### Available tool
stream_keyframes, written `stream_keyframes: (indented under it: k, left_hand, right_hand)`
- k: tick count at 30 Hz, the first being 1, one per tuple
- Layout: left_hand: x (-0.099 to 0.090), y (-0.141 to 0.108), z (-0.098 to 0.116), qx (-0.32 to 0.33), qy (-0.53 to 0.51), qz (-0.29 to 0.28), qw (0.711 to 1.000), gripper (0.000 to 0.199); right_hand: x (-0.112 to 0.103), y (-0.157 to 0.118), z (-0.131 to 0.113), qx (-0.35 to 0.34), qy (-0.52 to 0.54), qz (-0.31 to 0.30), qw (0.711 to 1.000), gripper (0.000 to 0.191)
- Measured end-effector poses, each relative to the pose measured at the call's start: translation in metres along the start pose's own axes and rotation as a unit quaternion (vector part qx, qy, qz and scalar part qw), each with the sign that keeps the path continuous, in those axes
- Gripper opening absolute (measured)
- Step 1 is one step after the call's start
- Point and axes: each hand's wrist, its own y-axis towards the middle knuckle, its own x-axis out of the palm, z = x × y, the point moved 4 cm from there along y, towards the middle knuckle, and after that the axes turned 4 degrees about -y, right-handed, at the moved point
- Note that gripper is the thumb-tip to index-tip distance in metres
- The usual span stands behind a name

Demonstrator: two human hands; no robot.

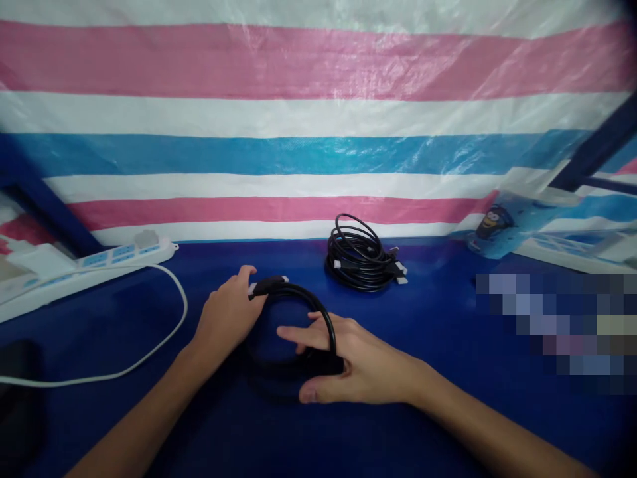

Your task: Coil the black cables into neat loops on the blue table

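A coiled black cable point(324, 312) forms a loop between my two hands over the blue table. My left hand point(231, 307) is closed on the loop's left side. Beside its fingers are the cable's dark plugs point(269, 286) with light metal ends. My right hand point(351, 358) has the right side of the loop in the crook between thumb and fingers, with the index finger stretched out to the left. A thicker black part point(324, 362) sits against that crook. The lower part of the loop is dim against the dark tabletop, and some left fingertips are hidden.
Behind my hands lies another bundle of black cable point(361, 259) with light plugs. At the left, a white power strip point(164, 251) and a white cord point(184, 312) lie on the table point(423, 312). A blue cartoon-printed bag point(512, 222) stands back right. Striped sheeting point(308, 156) hangs behind.
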Motion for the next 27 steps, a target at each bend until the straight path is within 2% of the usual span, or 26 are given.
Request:
stream_keyframes:
  k: [3,7,11,14,16,18,22,24,25,27]
  left_hand:
    - [-0.004,-0.001,-0.002,-0.022,-0.016,-0.014,1.0,0.032]
    - [0.001,-0.003,0.006,-0.028,-0.137,-0.045,0.989,0.03]
    - [0.018,-0.013,0.02,-0.049,-0.291,-0.116,0.948,0.039]
    - [0.027,-0.025,0.031,-0.039,-0.36,-0.153,0.92,0.044]
    - [0.03,-0.033,0.037,-0.026,-0.384,-0.167,0.908,0.049]
    - [0.031,-0.038,0.041,-0.012,-0.415,-0.158,0.896,0.057]
    - [0.028,-0.042,0.042,-0.018,-0.46,-0.109,0.881,0.067]
    - [0.026,-0.042,0.043,-0.033,-0.477,-0.108,0.872,0.066]
    - [0.025,-0.042,0.044,-0.045,-0.499,-0.11,0.858,0.066]
    - [0.024,-0.044,0.045,-0.085,-0.566,-0.115,0.812,0.064]
  right_hand:
    - [0.005,0.002,-0.006,-0.041,-0.039,0.011,0.998,0.053]
    - [0.008,0.002,-0.012,-0.057,-0.001,0.04,0.998,0.045]
    - [0.009,0.002,-0.01,-0.002,0.144,0.068,0.987,0.028]
    - [0.004,0.001,-0.002,0.07,0.263,0.155,0.95,0.021]
    - [-0.001,0.0,0.004,0.1,0.297,0.206,0.927,0.022]
    - [-0.005,0.0,0.006,0.107,0.303,0.226,0.92,0.025]
    - [-0.012,0.0,0.0,0.062,0.281,0.209,0.935,0.021]
    - [-0.013,0.0,-0.007,0.03,0.245,0.204,0.947,0.02]
    - [-0.014,0.0,-0.01,0.017,0.222,0.201,0.954,0.021]
    - [-0.013,-0.001,-0.016,-0.006,0.165,0.188,0.968,0.023]
